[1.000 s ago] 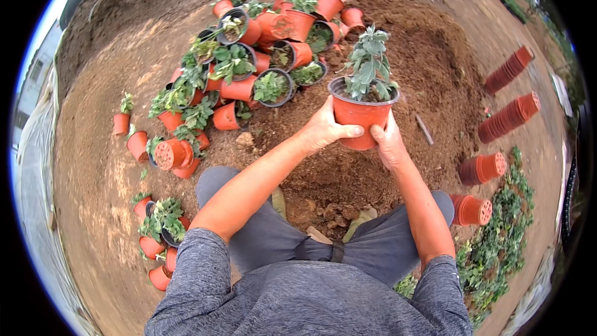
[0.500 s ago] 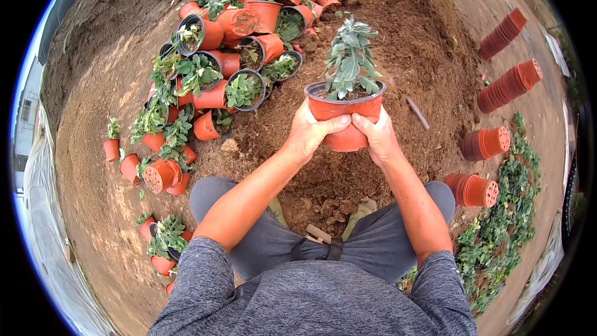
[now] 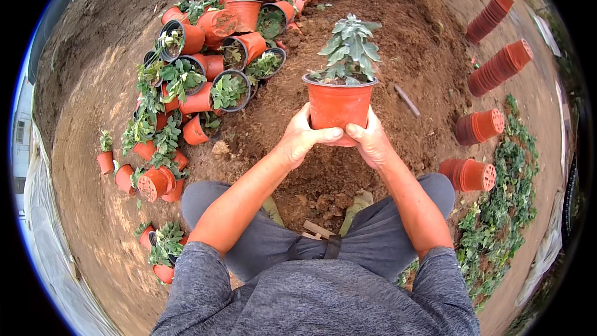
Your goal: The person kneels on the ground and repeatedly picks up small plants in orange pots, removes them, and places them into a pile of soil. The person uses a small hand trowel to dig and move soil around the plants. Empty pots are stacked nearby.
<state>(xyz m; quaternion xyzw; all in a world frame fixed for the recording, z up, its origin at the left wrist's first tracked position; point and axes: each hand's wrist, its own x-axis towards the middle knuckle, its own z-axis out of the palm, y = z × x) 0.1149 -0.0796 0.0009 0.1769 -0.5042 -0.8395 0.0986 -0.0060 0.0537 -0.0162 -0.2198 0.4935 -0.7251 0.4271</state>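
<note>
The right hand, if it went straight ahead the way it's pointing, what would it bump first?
The red pot: the right hand is touching its lower part, so nothing comes before it. What lies beyond is harder to judge, as depth is unclear.

Left forearm (image 3: 249,194) and right forearm (image 3: 408,198) are stretched forward, bare, angled inward. Left wrist (image 3: 285,157) and right wrist (image 3: 384,159) are held apart. Left hand (image 3: 304,139) and right hand (image 3: 374,141) are curled in a two-handed grip. Left thumb (image 3: 328,134) and right thumb (image 3: 356,132) are pointed at each other, tips just apart. Other fingers are mostly hidden.
</note>
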